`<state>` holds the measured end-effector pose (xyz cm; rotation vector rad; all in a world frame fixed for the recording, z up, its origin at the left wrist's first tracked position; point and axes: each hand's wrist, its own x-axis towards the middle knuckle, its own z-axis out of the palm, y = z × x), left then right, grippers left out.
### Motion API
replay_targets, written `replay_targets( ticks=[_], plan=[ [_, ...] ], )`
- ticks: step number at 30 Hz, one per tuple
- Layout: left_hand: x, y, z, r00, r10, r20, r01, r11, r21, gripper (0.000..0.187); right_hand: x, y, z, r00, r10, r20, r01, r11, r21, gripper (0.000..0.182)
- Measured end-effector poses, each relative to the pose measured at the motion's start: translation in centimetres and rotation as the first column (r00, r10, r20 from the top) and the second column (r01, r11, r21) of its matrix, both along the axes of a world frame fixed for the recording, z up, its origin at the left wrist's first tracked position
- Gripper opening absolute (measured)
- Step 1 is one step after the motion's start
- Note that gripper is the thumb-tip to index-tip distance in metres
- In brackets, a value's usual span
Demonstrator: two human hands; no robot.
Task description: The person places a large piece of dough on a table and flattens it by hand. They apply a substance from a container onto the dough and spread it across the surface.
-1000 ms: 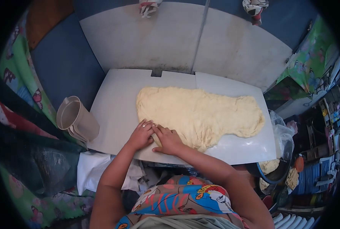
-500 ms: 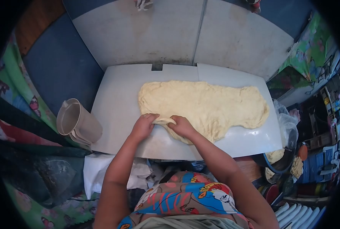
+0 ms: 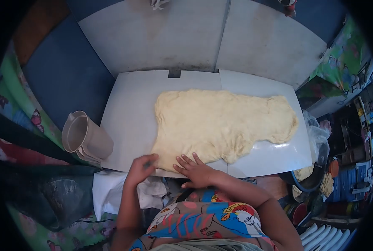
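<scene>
A large, pale yellow sheet of dough (image 3: 211,121) lies spread across the white tabletop, its near left corner stretched to the table's front edge. My left hand (image 3: 141,169) is at that corner, thumb and fingers closed on the dough's edge. Beside it, my right hand (image 3: 198,171) lies flat with spread fingers on the near edge of the dough. The dough is wrinkled and lumpy just right of my right hand.
A beige plastic pitcher (image 3: 88,136) stands at the table's left edge. Light panels (image 3: 161,37) rise behind the white table (image 3: 127,108). At right are a clear plastic bag (image 3: 317,134) and a dark tub (image 3: 312,180) with pale lumps. White cloth (image 3: 107,188) hangs below the front edge.
Both hands have moved toward my body, drawing the dough's near left part to the table's front edge. My right hand has gone from gripping the fold to lying flat.
</scene>
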<state>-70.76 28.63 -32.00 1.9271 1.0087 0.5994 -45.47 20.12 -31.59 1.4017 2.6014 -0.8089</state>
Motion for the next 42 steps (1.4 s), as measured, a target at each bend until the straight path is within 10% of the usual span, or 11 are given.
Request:
replay_targets(
  ticks=[3, 6, 15, 17, 20, 22, 26, 27, 32, 36, 42],
  plan=[
    [3.2, 2.1, 2.4, 0.919, 0.391, 0.053, -0.394, 0.909, 0.133, 0.023, -0.2, 0.5, 1.0, 0.999, 0.023, 0.039, -0.021, 0.999, -0.048, 0.085],
    [5.7, 6.4, 1.5, 0.885, 0.379, 0.269, -0.366, 0.925, -0.098, 0.032, -0.4, 0.7, 1.1, 0.996, 0.042, 0.076, -0.039, 0.998, -0.049, 0.085],
    [14.2, 17.1, -2.4, 0.745, 0.603, -0.286, -0.637, 0.77, -0.034, 0.061, 1.3, 0.8, -0.7, 0.992, 0.11, -0.064, -0.109, 0.994, 0.03, 0.082],
    [15.1, 16.3, -2.4, 0.596, 0.717, -0.362, -0.679, 0.69, 0.25, 0.062, 2.5, 1.6, -1.4, 0.976, 0.115, -0.184, -0.107, 0.993, 0.054, 0.074],
    [14.7, 17.3, -4.3, 0.746, 0.655, -0.123, -0.649, 0.756, 0.087, 0.062, 4.4, 4.0, -1.1, 0.883, 0.09, -0.461, -0.14, 0.987, -0.075, 0.047],
    [14.2, 17.3, -4.7, 0.755, 0.648, -0.102, -0.644, 0.762, 0.071, 0.063, 5.6, 5.3, -0.3, 0.611, -0.323, -0.723, 0.121, 0.94, -0.318, 0.027],
    [13.6, 20.6, -3.7, 0.706, 0.707, -0.038, -0.694, 0.682, -0.231, 0.069, 7.6, 13.0, -0.1, 0.689, -0.23, -0.687, 0.404, 0.909, 0.1, 0.026],
    [11.8, 23.6, -5.3, 0.863, 0.504, 0.026, -0.392, 0.702, -0.595, 0.078, 8.3, 15.8, -0.7, 0.684, -0.226, -0.694, 0.463, 0.869, 0.174, 0.026],
    [13.5, 24.8, -3.6, 0.926, 0.208, -0.315, -0.313, 0.89, -0.332, 0.071, 9.7, 27.2, -2.7, 0.773, -0.456, -0.441, 0.634, 0.598, 0.491, 0.05],
    [15.6, 21.6, -1.7, 0.849, 0.331, -0.413, -0.255, 0.94, 0.229, 0.048, 9.5, 28.9, -3.8, 0.879, -0.438, -0.189, 0.477, 0.822, 0.311, 0.052],
    [13.4, 21.1, -4.1, 0.927, 0.354, 0.126, -0.333, 0.929, -0.16, 0.031, 10.9, 27.2, -3.0, 0.835, -0.401, -0.377, 0.488, 0.856, 0.17, 0.045]
  ],
)
